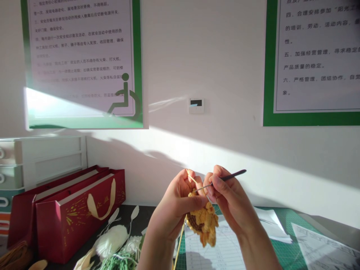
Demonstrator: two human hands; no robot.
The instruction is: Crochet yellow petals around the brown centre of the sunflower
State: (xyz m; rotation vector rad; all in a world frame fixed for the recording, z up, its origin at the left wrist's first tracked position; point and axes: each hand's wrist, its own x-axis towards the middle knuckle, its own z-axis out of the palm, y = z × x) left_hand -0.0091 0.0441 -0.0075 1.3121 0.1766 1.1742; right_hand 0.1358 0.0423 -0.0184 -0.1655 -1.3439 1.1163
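My left hand [184, 195] pinches a crocheted piece [206, 221], yellow with petal-like edges and a brown centre, which hangs below my thumb. A strand of yellow yarn [180, 240] runs over the raised left fingers and down past the wrist. Between the thumb and fingers of my right hand [225, 191] is a crochet hook [232, 175] with a dark handle. Its thin metal shaft points left, and the tip meets the top edge of the yellow work. The exact loop at the tip is too small to make out.
Red gift bags [81, 217] stand at the left before a drawer unit [56, 153]. White yarn [112, 240] and green yarn [120, 260] lie beside them. Printed papers [222, 251] rest on a green cutting mat [292, 225]. A wall with posters and a thermostat [196, 106] rises behind.
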